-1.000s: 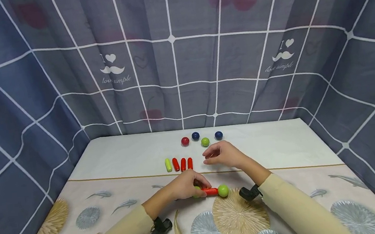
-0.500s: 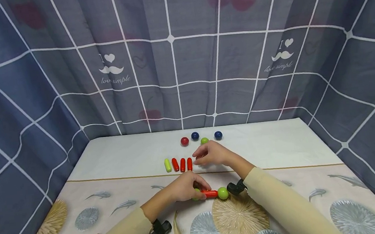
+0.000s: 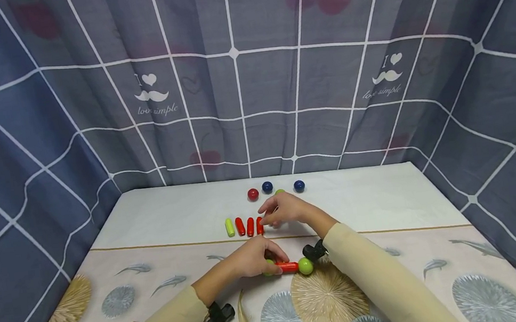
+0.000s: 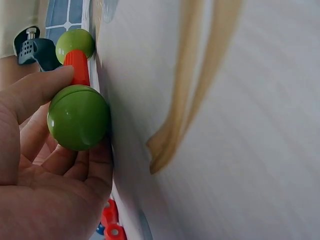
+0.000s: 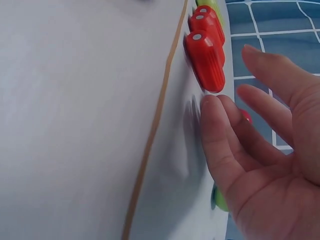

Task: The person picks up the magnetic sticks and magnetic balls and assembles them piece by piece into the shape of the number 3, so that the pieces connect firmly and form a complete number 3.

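My left hand [image 3: 253, 258] holds a red magnetic stick [image 3: 289, 267] low over the patterned cloth, thumb on the stick. One green ball [image 3: 306, 266] sits at its right end. At the other end is a second green ball [image 4: 77, 120], close in the left wrist view and mostly behind the fingers in the head view. My right hand [image 3: 288, 208] reaches over the white strip, its fingers parted around nothing. Those fingertips are beside the rightmost loose red stick [image 5: 206, 62], which has a grey dot on its end; whether they touch it I cannot tell.
To the left of that stick lie two more red sticks [image 3: 250, 227] and a yellow-green stick [image 3: 229, 227]. Farther back are a red ball [image 3: 253, 194], two blue balls [image 3: 299, 186] and a green ball [image 3: 279, 191] partly covered by the right hand. A checked curtain [image 3: 209, 81] hangs behind.
My right hand has moved left across the white strip, up to the rightmost loose red stick. The left hand stays in place with its stick and balls.
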`<control>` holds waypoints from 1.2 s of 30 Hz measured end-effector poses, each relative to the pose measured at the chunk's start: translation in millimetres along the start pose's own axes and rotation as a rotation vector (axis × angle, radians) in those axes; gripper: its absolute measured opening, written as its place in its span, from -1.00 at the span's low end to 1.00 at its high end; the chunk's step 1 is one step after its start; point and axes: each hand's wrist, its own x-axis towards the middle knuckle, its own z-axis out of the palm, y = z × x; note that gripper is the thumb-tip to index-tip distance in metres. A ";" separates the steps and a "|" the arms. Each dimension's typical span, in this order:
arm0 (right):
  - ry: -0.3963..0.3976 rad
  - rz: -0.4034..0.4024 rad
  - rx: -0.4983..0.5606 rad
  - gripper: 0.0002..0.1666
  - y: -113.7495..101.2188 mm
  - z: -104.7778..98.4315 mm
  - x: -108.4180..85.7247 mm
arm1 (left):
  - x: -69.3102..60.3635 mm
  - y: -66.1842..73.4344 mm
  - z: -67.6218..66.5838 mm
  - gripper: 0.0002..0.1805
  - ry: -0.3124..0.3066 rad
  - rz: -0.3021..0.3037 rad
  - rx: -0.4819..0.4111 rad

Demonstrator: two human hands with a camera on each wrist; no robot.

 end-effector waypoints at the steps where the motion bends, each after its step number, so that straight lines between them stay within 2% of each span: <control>1: -0.007 0.000 -0.008 -0.61 -0.2 0.0 1.6 | -0.4 0.1 -0.3 -0.80 0.000 0.001 0.001; 14: -0.028 0.029 -0.045 -0.66 2.3 2.4 12.2 | -1.2 1.1 -0.7 -0.78 -0.001 0.001 0.001; 23: -0.035 0.038 -0.051 -0.77 4.9 6.9 17.5 | -1.5 2.3 -1.0 -0.78 0.000 -0.007 0.000; 36: -0.061 0.032 0.011 -0.70 -1.5 5.2 11.9 | -1.2 2.2 -0.3 -0.79 0.008 -0.011 0.030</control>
